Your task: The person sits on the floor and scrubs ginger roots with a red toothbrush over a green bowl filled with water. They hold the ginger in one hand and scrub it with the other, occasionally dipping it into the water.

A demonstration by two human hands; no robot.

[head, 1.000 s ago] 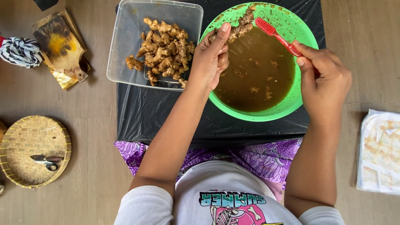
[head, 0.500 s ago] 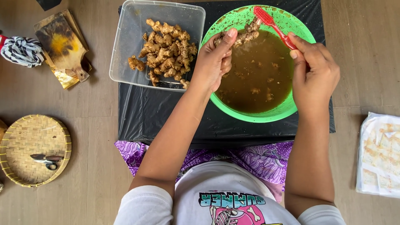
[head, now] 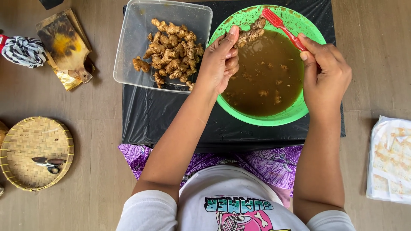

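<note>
Red plastic toothbrush [head: 283, 26], clenched in the right hand [head: 325, 77], meets a knobbly brown ginger root [head: 250, 33] that the left hand [head: 220, 62] pinches over the green plastic basin [head: 299, 112] of muddy water: scrubbing, I judge. Next calls for turning the root. The clear tub [head: 128, 64] of ginger sits just left; nothing obstructs.

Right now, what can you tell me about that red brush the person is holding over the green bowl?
The red brush looks like a plastic toothbrush: a slim red handle ending in a longer head at the far end. It lies slanted over the far rim of the green bowl, head pointing up and left, next to the piece of ginger root pinched by the left hand. The right hand grips its handle end between thumb and fingers. Its bristles cannot be made out. Below it sits muddy brown water.
</note>
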